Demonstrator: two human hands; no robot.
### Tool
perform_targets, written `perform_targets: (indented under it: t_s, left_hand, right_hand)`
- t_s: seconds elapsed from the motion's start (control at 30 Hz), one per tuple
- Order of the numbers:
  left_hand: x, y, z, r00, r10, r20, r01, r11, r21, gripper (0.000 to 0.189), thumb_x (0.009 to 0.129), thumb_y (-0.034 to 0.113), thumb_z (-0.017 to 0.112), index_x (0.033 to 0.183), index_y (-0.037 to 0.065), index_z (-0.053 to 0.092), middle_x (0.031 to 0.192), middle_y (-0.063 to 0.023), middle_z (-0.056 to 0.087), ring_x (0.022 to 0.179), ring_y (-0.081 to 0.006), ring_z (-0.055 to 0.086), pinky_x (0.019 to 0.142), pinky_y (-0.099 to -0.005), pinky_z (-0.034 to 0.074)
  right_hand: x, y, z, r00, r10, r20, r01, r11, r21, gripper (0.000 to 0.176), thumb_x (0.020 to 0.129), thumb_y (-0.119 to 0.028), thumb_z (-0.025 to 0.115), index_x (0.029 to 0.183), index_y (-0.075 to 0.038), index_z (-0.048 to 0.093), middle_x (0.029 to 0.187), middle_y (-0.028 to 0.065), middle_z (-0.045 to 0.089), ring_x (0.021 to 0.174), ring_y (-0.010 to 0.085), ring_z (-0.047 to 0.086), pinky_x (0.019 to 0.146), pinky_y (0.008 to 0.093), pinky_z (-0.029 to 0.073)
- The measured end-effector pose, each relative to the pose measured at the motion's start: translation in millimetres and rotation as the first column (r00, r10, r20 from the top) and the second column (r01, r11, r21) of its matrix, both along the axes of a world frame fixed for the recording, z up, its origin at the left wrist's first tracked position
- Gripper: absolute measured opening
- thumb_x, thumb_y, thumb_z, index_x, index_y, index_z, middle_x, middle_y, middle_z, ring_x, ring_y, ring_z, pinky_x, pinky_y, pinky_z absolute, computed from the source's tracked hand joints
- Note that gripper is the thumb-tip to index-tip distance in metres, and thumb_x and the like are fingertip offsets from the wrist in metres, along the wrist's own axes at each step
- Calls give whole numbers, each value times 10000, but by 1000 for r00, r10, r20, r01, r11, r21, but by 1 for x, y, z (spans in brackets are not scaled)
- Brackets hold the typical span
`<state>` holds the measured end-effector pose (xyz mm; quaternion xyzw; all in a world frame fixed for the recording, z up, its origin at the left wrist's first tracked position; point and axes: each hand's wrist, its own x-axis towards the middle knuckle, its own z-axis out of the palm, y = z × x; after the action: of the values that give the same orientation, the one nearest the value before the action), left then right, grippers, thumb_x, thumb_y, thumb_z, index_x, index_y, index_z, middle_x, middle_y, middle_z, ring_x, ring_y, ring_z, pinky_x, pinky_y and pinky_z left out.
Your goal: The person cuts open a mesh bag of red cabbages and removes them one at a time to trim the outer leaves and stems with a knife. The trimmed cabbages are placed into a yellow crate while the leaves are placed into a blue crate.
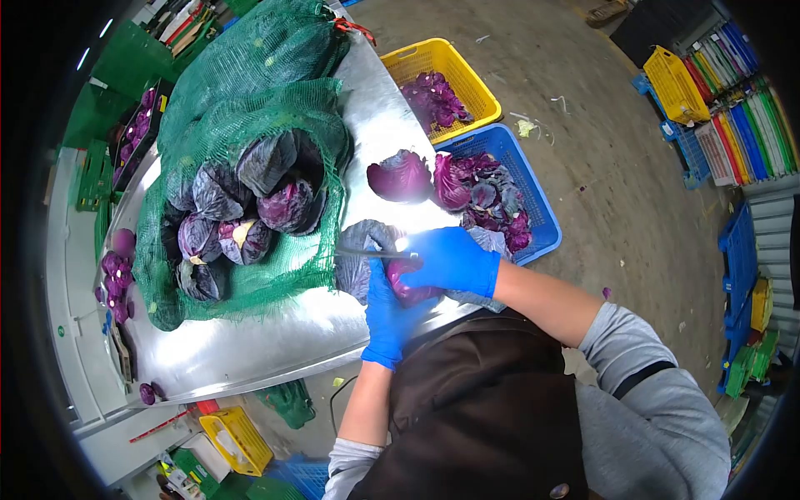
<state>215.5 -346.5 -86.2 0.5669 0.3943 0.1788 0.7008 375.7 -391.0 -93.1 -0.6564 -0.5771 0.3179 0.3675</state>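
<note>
A red cabbage (406,283) is held between my two blue-gloved hands, close to the table's near edge. My left hand (387,312) is closed around its left and lower side. My right hand (454,260) reaches over it from the right, fingers bent. From those fingers a thin, dark, blurred strip, which looks like a knife blade (367,252), points left past my left thumb; its handle is hidden. Under and beside the hands lies a dark outer cabbage leaf (354,271). Farther up the table is a loose purple leaf (400,177).
A green net sack (312,271) with several red cabbages spilling toward its mouth fills the left of the metal table (250,350). At the right edge stand a blue crate (542,212) and a yellow crate (475,79), both holding leaves. Loose small cabbages (117,267) sit at the far left.
</note>
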Motion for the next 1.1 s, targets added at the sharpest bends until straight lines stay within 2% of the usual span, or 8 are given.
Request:
perform_targets:
  t_s: [0.3, 0.63, 0.67, 0.7, 0.77, 0.9, 0.97, 1.1]
  left_hand:
    - [-16, 8, -30, 999, -30, -25, 38, 886, 461, 945, 707, 256, 814, 1445, 79, 250, 1301, -153, 461, 1169, -251, 495, 980, -429, 445]
    - [-43, 51, -27, 649, 584, 487, -114, 708, -697, 749, 785, 396, 671, 1400, 86, 376, 1398, -129, 443, 1269, -312, 439, 1095, -456, 317]
    - [-39, 53, -24, 956, 202, 213, -222, 972, 75, 759, 768, 422, 684, 1395, 111, 389, 1392, -109, 452, 1266, -299, 443, 1100, -452, 306]
    - [-35, 56, -21, 929, 131, -346, 175, 668, 723, 769, 752, 448, 697, 1390, 136, 402, 1386, -89, 461, 1263, -285, 448, 1106, -448, 295]
    - [-32, 59, -15, 853, 181, -490, 391, 401, 829, 775, 720, 438, 735, 1371, 152, 425, 1360, -61, 491, 1261, -267, 452, 1113, -433, 280]
    - [-10, 50, 4, 947, -26, -320, 271, 597, 755, 713, 751, 314, 736, 1368, 137, 424, 1328, -69, 522, 1236, -278, 474, 1076, -462, 336]
    - [7, 37, 31, 938, 75, 338, -20, 987, -161, 726, 774, 305, 716, 1393, 120, 385, 1344, -112, 497, 1216, -294, 492, 1000, -479, 428]
    - [-19, 63, 16, 993, -116, 31, 120, 970, -209, 908, 770, 409, 715, 1480, 120, 229, 1444, -143, 364, 1256, -301, 454, 981, -429, 454]
  right_hand:
    - [46, -10, -8, 969, -218, 118, 236, 957, -170, 299, 758, -344, 616, 809, -53, 662, 803, 201, 634, 766, 367, 622, 680, 417, 495]
    - [14, -47, -50, 646, -504, -573, 211, 840, -500, 300, 843, -241, 643, 1057, -38, 587, 872, 84, 624, 782, 141, 590, 682, 323, 488]
    - [14, -44, -53, 711, -488, -506, 200, 831, -519, 299, 849, -247, 645, 1061, -43, 588, 882, 79, 625, 778, 138, 588, 685, 316, 487]
    - [22, -38, -55, 714, -477, -513, 193, 838, -510, 299, 849, -247, 645, 1061, -43, 588, 882, 79, 625, 778, 138, 588, 685, 316, 487]
    - [44, -21, -56, 846, -437, -305, 357, 890, -284, 343, 848, -236, 647, 1138, -60, 593, 956, 82, 647, 844, 129, 602, 737, 298, 495]
    - [36, -1, 39, 926, -190, -326, 251, 956, 155, 527, 843, -250, 691, 1296, -59, 502, 1007, 35, 630, 727, 84, 575, 545, 211, 470]
    - [22, 2, 60, 899, 118, -421, -15, 971, 240, 642, 825, -224, 712, 1388, -91, 431, 1087, 41, 622, 685, 74, 557, 556, 194, 456]
    - [31, 3, 50, 612, 1, -791, 20, 1000, 16, 556, 857, -367, 676, 1275, -45, 502, 1007, 27, 610, 939, 123, 582, 752, 275, 501]
